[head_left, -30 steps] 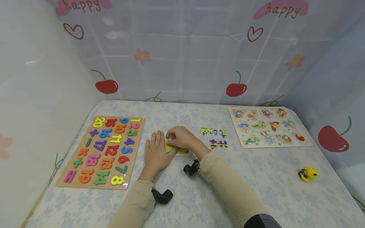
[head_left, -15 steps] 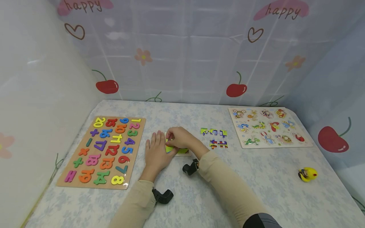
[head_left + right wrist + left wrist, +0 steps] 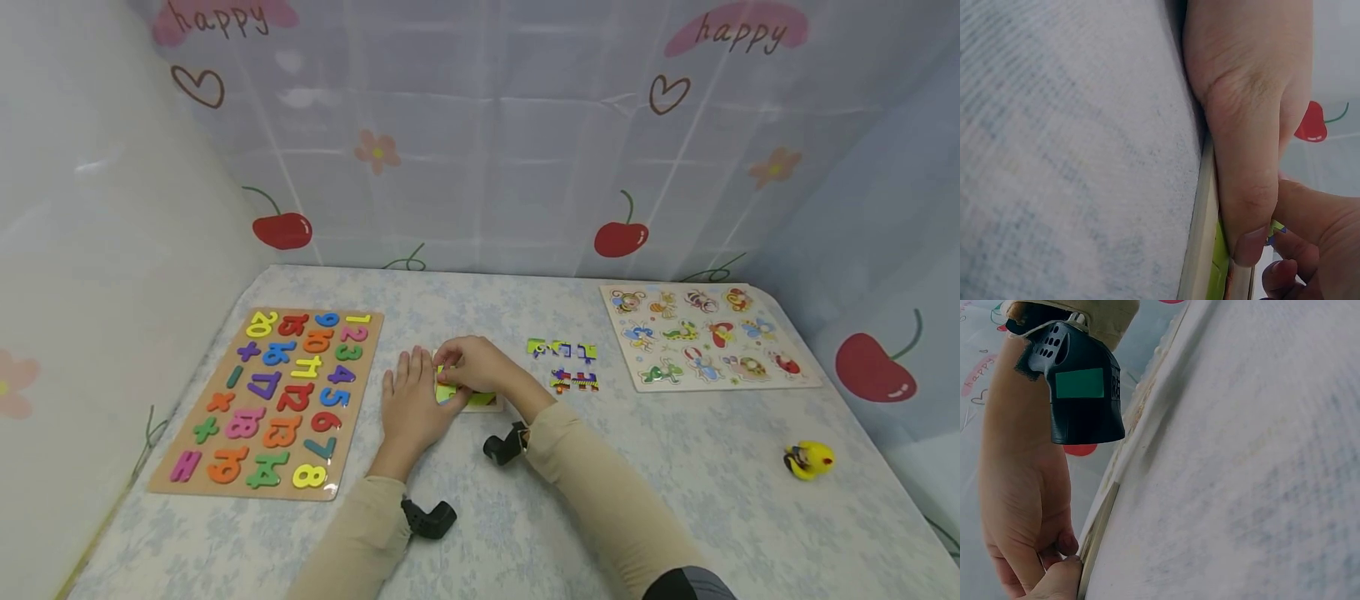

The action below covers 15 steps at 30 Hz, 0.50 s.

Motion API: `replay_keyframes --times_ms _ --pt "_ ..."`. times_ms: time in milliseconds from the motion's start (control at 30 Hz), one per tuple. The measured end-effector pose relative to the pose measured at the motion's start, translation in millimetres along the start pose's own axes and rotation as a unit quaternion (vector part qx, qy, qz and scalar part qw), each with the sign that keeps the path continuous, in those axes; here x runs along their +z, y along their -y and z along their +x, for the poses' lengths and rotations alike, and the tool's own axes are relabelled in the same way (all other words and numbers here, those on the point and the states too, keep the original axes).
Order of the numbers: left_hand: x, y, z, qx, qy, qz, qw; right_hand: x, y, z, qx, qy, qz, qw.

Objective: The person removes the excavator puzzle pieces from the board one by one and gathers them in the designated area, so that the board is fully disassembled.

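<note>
Near the table's middle lies a small wooden jigsaw board [image 3: 491, 407] with green pieces in it, mostly covered by the hands. My left hand [image 3: 412, 404] lies flat along its left side, fingers straight, and its thumb [image 3: 1250, 206] presses on the board's near edge. Over the board, my right hand [image 3: 474, 367] has curled fingers; thumb and finger pinch a small green and blue puzzle piece [image 3: 1279, 226], largely hidden by the fingers. In the left wrist view the right hand [image 3: 1029, 512] hangs above the board's pale edge [image 3: 1099, 534].
Two short rows of loose puzzle pieces [image 3: 562, 348] lie right of the hands. A number board [image 3: 352, 450] is at left, an insect board [image 3: 648, 371] at back right, a yellow toy duck [image 3: 810, 459] at right. Black cameras [image 3: 429, 520] sit on both wrists.
Both hands stay at the board in nearly the same place. The right fingers shift only slightly over it.
</note>
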<state>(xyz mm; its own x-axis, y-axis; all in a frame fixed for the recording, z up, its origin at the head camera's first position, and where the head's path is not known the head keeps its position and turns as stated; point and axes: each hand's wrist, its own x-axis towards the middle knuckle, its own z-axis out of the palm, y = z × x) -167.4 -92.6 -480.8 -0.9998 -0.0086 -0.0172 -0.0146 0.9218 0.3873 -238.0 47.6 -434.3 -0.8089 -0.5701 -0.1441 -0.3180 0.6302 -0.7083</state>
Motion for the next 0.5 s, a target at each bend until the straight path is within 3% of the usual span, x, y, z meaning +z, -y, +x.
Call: replay_keyframes --times_ms 500 --pt "0.4 0.4 -0.3 -0.003 -0.003 -0.003 1.0 1.0 0.2 0.3 -0.015 0.002 -0.021 1.0"
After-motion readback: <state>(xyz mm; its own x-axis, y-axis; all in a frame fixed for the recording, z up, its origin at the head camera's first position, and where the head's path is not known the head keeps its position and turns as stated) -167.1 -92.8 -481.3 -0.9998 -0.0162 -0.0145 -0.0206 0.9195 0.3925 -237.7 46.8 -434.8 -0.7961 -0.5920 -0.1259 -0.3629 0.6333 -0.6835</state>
